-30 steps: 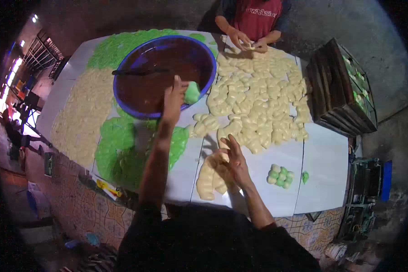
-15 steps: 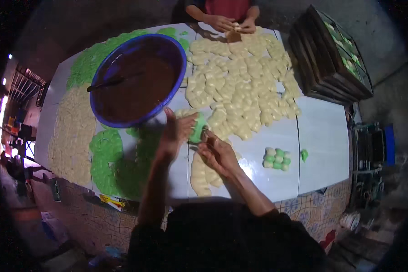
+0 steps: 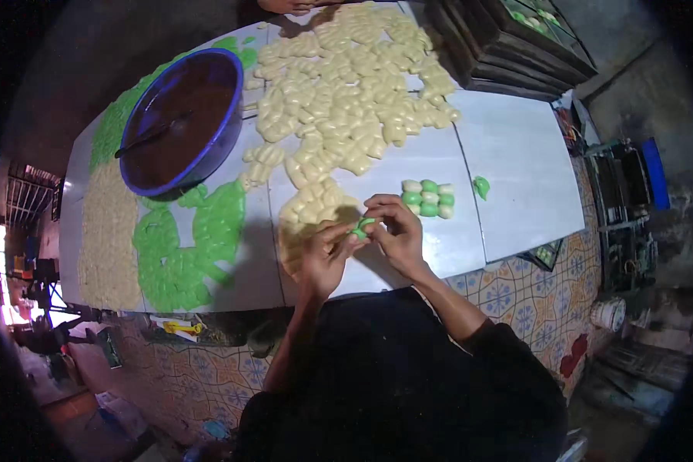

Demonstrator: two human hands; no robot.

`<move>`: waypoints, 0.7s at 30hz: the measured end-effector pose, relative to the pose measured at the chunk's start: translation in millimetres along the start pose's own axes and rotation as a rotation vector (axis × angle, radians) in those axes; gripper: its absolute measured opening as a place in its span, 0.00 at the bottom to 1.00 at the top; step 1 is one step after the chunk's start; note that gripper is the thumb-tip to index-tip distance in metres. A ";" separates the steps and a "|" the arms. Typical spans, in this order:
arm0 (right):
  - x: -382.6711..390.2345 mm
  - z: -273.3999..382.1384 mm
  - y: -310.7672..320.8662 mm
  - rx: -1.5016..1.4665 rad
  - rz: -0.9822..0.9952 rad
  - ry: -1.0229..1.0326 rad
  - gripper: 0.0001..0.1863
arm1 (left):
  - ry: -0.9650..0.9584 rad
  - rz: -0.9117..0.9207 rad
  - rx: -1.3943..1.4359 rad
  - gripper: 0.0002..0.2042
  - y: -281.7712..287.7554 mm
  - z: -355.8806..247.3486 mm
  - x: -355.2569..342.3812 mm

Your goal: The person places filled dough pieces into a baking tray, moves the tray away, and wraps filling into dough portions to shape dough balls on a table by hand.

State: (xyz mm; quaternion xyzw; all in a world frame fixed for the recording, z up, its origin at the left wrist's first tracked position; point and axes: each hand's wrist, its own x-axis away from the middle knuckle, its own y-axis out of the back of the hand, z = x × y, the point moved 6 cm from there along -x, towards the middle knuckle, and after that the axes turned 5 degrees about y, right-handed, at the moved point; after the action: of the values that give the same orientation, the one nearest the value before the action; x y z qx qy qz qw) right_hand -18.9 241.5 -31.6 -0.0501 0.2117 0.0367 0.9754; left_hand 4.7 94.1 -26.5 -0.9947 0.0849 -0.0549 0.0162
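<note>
My left hand (image 3: 326, 260) and my right hand (image 3: 396, 236) meet near the table's front edge. Between their fingertips they pinch a small lump of green dough (image 3: 363, 227), partly covered by the fingers. Below and behind the left hand spreads a patch of pale dough pieces (image 3: 316, 202). Beyond the right hand sits a block of green and pale dough balls (image 3: 428, 199), pressed together in rows. A loose scrap of green dough (image 3: 481, 186) lies to the right of that block.
A blue basin (image 3: 225, 146) of brown filling, with a dark stirring tool in it, stands left. Green dough pieces (image 3: 185, 262) lie before it, pale ones (image 3: 354, 100) to its right. Stacked dark trays (image 3: 508, 54) stand far right. Another person's hand (image 3: 286, 6) shows at the far edge.
My hands have moved right and nearer to me. The green piece, broad and flat before, is now a small lump between my fingers. The view has shifted, leaving the other person mostly out of sight.
</note>
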 end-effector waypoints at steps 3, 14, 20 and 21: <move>13.0 31.2 8.9 0.093 0.136 -0.076 0.11 | 0.073 -0.052 0.135 0.10 -23.6 11.2 7.9; 96.9 -34.2 68.6 -0.167 0.439 -0.898 0.21 | -0.151 -0.083 0.102 0.24 -90.6 52.2 33.5; 81.3 -47.2 73.5 0.320 0.371 -0.233 0.19 | 0.070 -0.467 0.215 0.19 -25.3 113.5 50.6; 85.5 -52.6 76.6 0.288 0.364 -0.261 0.19 | 0.071 -0.473 0.212 0.19 -24.1 99.6 56.7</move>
State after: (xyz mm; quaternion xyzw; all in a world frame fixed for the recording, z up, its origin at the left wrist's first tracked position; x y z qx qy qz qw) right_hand 30.0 315.9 -121.2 0.1334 0.0928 0.1872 0.9688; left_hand 75.5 110.5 -118.4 -0.9771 -0.1555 -0.1006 0.1043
